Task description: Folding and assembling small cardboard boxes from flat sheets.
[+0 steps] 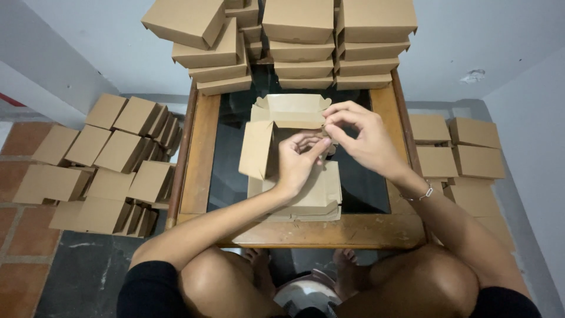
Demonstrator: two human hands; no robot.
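both hands, left hand (297, 162) and right hand (359, 138), pinched on half-folded cardboard box (276, 132), finished box stacks (306, 41) behind, flat blanks (312, 200) beneath

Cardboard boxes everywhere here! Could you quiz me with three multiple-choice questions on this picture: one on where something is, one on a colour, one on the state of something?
1. Where do the tall stacks of finished boxes stand?
A. At the far end of the table
B. On the person's lap
C. Under the table

2. What colour is the box being folded?
A. White
B. Brown
C. Blue

3. In what state is that box?
A. Closed and taped
B. Crushed flat on the floor
C. Half folded, flaps still open

Answers:
1. A: the stacks rise along the far edge of the wooden table, beyond the hands.
2. B: it is plain brown cardboard, like all the others.
3. C: its flaps stand open while the left hand and the right hand pinch one corner, above a pile of flat sheets.
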